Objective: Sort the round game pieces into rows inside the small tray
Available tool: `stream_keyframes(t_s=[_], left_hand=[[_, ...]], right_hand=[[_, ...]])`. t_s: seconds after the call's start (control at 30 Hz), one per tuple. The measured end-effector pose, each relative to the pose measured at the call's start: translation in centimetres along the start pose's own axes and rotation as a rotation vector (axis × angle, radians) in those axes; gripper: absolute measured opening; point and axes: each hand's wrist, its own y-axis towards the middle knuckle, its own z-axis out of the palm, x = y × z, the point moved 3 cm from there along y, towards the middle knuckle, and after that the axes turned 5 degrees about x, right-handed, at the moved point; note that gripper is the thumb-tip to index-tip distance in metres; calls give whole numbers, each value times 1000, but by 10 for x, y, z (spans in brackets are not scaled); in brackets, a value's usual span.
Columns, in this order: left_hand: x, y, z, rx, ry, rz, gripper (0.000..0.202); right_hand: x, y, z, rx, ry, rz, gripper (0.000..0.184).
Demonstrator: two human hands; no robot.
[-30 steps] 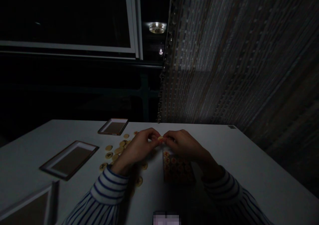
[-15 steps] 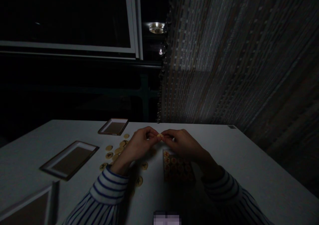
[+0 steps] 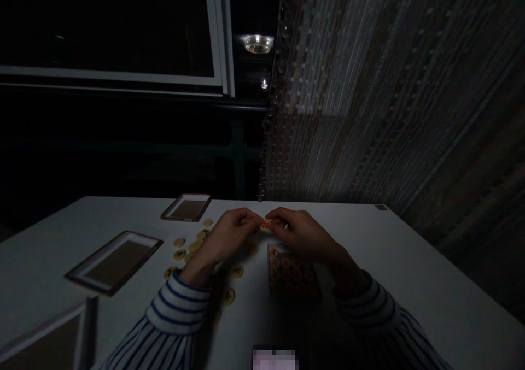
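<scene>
Together both hands, left hand [image 3: 229, 236] and right hand [image 3: 301, 236], pinch one round game piece [image 3: 265, 225] above the table [image 3: 410, 271].

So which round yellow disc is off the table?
The red-marked round yellow disc pinched between left hand and right hand; the other discs lie flat.

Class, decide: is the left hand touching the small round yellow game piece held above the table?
Touching. The head view shows the left hand pinching the small round yellow game piece at its left edge with its fingers, no gap visible.
</scene>
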Motion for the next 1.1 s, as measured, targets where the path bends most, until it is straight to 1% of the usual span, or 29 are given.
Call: stream_keyframes(t_s=[0.17,0.27,0.33,0.5,0.6,0.77,0.93,1.1], left_hand=[[-1,0,1,0,-40,-27,27],[-2,0,1,8,-55,-33,27],[-1,1,1,-3,-60,-21,28],[-1,0,-1,-22,-21,0,29],[-3,0,-1,-24,-10,4,28],[-2,1,-1,-30,-24,5,30],[-1,1,0,-49,-22,-7,27],[1,0,0,-24,35,-13,25]], right_hand=[[0,0,0,21,28,31,24],[2,0,1,39,16,18,24],[4,1,2,41,-45,-24,25],[7,1,2,3,-288,-142,27],[7,0,2,9,-351,-183,27],[8,0,2,6,-374,-191,27],[8,0,2,12,-384,-183,28],[8,-1,1,33,-394,-187,26]])
